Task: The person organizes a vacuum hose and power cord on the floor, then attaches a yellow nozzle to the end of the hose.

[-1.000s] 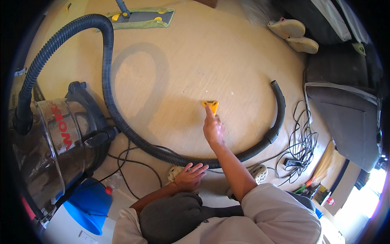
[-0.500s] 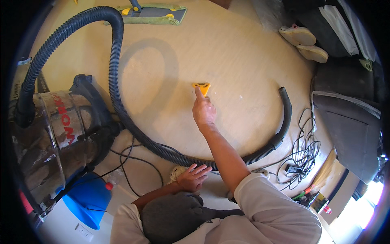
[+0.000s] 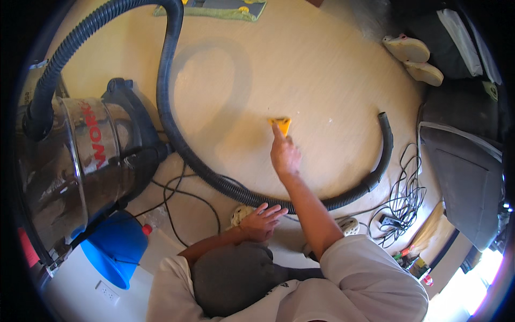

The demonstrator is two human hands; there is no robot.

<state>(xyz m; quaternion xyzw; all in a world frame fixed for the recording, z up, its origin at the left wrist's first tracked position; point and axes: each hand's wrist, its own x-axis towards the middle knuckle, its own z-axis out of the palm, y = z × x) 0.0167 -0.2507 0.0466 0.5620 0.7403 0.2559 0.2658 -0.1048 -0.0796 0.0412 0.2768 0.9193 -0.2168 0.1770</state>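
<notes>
My right hand [image 3: 286,155] grips a yellow hand scraper [image 3: 284,126], index finger stretched along its top. The scraper's wide edge points away from me, down at the light wood-look floor [image 3: 300,70]. Beneath my right forearm runs a black ribbed vacuum hose [image 3: 165,88], curving across the floor to a smooth end piece [image 3: 385,139]. My left hand [image 3: 259,224] is empty, fingers spread, in front of my bent knee. Its fingertips overlap the hose in view; whether they touch it I cannot tell. A few pale specks lie just beyond the scraper.
At left stands a shiny metal drum vacuum [image 3: 118,126], beside a blue bucket [image 3: 115,252]. A flat mop head [image 3: 228,11] lies at the far edge. Tangled black cable [image 3: 405,206], a broom [image 3: 427,228], pale shoes [image 3: 406,49] and a dark padded piece [image 3: 464,177] line the right side.
My right hand has drawn the scraper a little toward me over the floor. The whole view has shifted slightly. My left hand keeps its place beside the hose.
</notes>
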